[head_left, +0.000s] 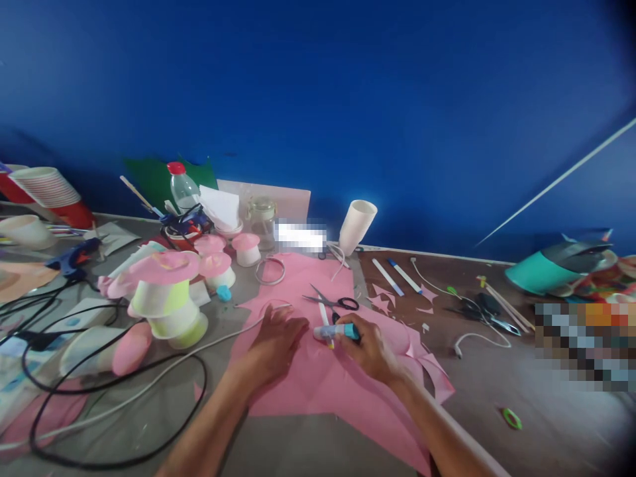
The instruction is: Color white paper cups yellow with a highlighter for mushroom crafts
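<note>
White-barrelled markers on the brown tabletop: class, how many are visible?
2: the left marker, nearer the white cup, and the right marker, just beside it. Others may be hidden under the pink paper.

No lettering can be read (not even on the tube).

Your left hand and right hand sit near each other, not touching.
Your left lies palm down, loosely extended; your right is curled in a grasp, knuckles outward. Your bare left forearm and right forearm slant inward from below.
</note>
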Available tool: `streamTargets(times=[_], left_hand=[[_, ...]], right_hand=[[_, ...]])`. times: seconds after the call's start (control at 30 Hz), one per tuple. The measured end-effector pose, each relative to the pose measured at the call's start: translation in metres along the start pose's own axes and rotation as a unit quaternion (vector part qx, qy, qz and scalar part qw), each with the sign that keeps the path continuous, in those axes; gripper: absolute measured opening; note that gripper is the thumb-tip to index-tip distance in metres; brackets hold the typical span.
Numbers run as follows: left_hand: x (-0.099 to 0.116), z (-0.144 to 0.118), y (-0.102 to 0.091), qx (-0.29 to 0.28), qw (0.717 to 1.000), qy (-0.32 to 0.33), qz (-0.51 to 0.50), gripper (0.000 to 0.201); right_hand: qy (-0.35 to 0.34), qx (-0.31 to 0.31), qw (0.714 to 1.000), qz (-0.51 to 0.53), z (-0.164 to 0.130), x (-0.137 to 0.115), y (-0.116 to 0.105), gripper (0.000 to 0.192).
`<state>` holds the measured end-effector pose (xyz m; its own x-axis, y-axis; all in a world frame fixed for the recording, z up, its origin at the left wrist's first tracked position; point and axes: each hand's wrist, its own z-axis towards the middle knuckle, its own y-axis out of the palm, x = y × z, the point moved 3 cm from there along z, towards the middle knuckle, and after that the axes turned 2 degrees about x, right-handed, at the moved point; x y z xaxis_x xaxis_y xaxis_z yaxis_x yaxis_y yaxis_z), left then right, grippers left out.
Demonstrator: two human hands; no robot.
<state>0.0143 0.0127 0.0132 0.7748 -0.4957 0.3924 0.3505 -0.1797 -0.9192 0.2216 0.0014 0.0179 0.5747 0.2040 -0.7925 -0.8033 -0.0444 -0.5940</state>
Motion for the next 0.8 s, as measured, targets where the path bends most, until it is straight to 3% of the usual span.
streamTargets(times=[0.13,0.27,0.33,0.47,0.63,0.7,0.8], left_hand=[[0.000,-0.001,0.000,0.001,1.000,-0.001,-0.007,0.040],[0.000,-0.001,-0.001,0.010,0.999,0.031,-0.006,0.039],[0.000,-0.001,-0.002,0.021,0.999,0.036,-0.007,0.038],[-0.001,0.000,0.000,0.023,1.000,0.017,-0.001,0.039],[-0.003,-0.001,0.004,0.007,1.000,0.005,-0.005,0.040],[-0.003,-0.002,0.003,0.012,1.000,0.013,-0.009,0.040],[-0.001,-0.001,0.001,0.014,0.999,0.033,0.001,0.041]], right_hand=[[0.021,-0.019,0.999,0.036,-0.005,-0.001,-0.007,0.012],[0.035,0.051,0.990,0.125,-0.002,0.002,-0.009,0.021],[0.033,0.064,0.990,0.122,0.001,0.003,-0.003,0.021],[0.016,0.010,0.999,0.050,0.002,0.001,0.011,0.012],[0.025,-0.044,0.998,0.032,-0.004,-0.002,0.003,0.011],[0.034,-0.027,0.996,0.072,-0.004,-0.001,-0.004,0.014],[0.035,0.048,0.989,0.137,0.000,0.004,-0.012,0.023]])
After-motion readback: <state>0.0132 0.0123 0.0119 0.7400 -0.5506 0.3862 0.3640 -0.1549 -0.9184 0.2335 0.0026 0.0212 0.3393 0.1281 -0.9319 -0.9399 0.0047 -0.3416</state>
